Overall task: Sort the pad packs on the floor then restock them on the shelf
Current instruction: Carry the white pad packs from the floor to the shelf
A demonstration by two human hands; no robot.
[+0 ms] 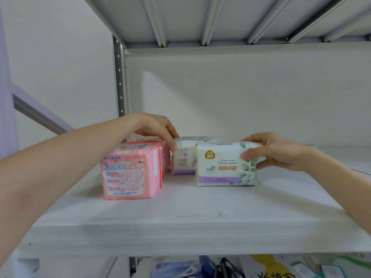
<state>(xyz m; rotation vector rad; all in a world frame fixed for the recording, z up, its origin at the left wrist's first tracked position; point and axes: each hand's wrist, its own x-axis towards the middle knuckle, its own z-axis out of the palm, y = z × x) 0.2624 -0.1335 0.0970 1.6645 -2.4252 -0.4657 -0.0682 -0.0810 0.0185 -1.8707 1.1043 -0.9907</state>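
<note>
1. White flat metal shelf board (200, 207): carries four pad packs, all standing on its left and middle part.
2. Front pink pad pack (130, 171), a blocky soft plastic packet with blue and white print: stands upright at the left, nearest the shelf edge.
3. Rear pink pad pack (165, 157), same kind: directly behind item 2 and touching it, mostly hidden by it.
4. Rear white pad pack (182, 157), soft plastic with a purple band at the base: just right of item 3, partly behind item 5.
5. Front white pad pack (222, 167), soft plastic with green leaf print, a gold round badge and a purple band: stands upright at the middle, apart from item 2.
6. Left hand (154, 127): reaches over item 3, its fingertips (174, 145) on the top left corner of item 4. The thumb is hidden, so I cannot tell whether it grasps.
7. Right hand (277, 153): grasps the right end of item 5, thumb on the front face, fingers over the top.
8. Grey perforated upright post (119, 77): at the shelf's back left.
9. Ribbed underside of the upper shelf (220, 21): overhead.
10. Assorted packets on the lower tier (220, 267): blurred, kinds not legible.
</note>
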